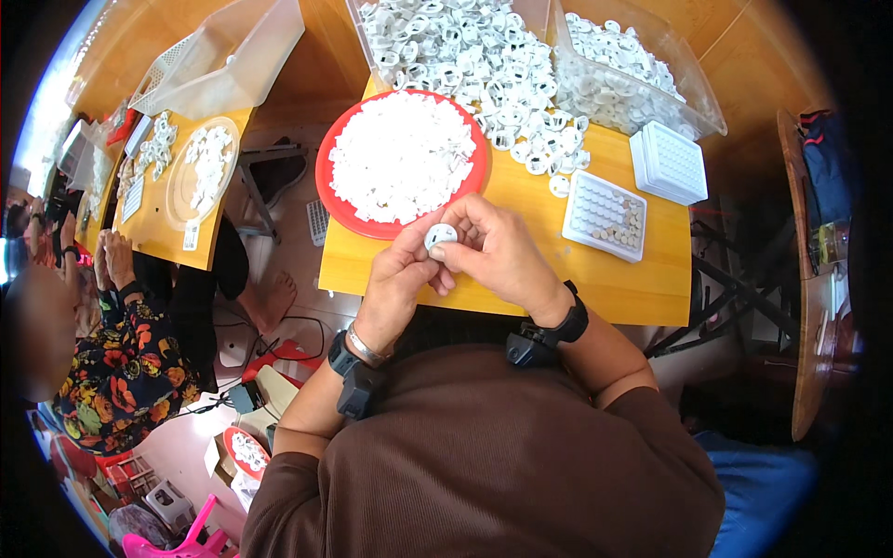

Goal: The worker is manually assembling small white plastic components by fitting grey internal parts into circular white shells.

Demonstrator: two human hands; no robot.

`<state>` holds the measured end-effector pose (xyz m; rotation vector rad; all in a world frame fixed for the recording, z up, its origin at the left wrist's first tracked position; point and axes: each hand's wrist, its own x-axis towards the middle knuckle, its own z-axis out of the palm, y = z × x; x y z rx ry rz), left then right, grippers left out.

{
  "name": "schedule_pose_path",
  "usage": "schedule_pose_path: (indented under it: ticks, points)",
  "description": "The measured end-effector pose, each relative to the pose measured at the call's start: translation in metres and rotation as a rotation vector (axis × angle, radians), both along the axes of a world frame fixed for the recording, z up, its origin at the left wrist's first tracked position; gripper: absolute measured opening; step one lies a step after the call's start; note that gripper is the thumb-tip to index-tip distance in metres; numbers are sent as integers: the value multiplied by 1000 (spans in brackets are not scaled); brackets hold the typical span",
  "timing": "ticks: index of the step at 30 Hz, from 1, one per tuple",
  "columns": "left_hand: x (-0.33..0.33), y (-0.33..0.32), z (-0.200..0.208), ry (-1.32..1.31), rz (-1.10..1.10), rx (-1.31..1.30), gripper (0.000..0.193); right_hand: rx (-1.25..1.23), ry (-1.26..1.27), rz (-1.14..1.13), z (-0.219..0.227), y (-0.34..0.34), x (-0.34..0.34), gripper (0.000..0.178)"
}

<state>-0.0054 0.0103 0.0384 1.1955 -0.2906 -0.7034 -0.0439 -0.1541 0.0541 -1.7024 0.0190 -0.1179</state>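
Note:
Between my two hands, over the front part of the yellow table (521, 270), is a small round white plastic part (441, 235) with a dark slot in it. My left hand (406, 265) grips its left side with bent fingers. From the right, my right hand (488, 246) pinches the same part, thumb across its lower edge. Just beyond my hands stands a red round tray (326, 186) heaped with small white pieces (400, 153). To the right lies a white grid tray (579, 223), with small beige round pieces (621, 223) in some of its pockets.
Many white round parts (465, 56) spill from a clear bin at the back; another clear bin (702, 93) stands beside it. Stacked white grid trays (668, 163) sit at the right. On the left, another person (121, 363) works at a second table (153, 209).

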Motion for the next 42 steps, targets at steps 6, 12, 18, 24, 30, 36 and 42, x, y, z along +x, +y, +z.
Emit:
schedule_pose_path:
  ticks: [6,12,18,24,30,36,42]
  points:
    - [0,2,-1,-30,3,14,54,-274,-131,-77,7,2,-2,16]
    - [-2,2,4,-115,-9,130,56,-581,-339,-109,6,2,-2,11]
    - [-3,3,-1,-338,-42,351,57,-821,-327,-85,5,2,-7,16]
    - [-5,0,2,-664,-34,495,56,-853,-319,-88,-1,3,-8,10]
    - [-9,-3,-5,-603,-88,524,60,-767,-345,-120,-11,0,-8,3]
    - [-4,-4,-8,-38,-36,161,50,-708,-288,-141,-10,0,-7,4]
    - [-5,-4,-6,1,-21,146,48,-624,-267,-115,-7,3,-9,8]
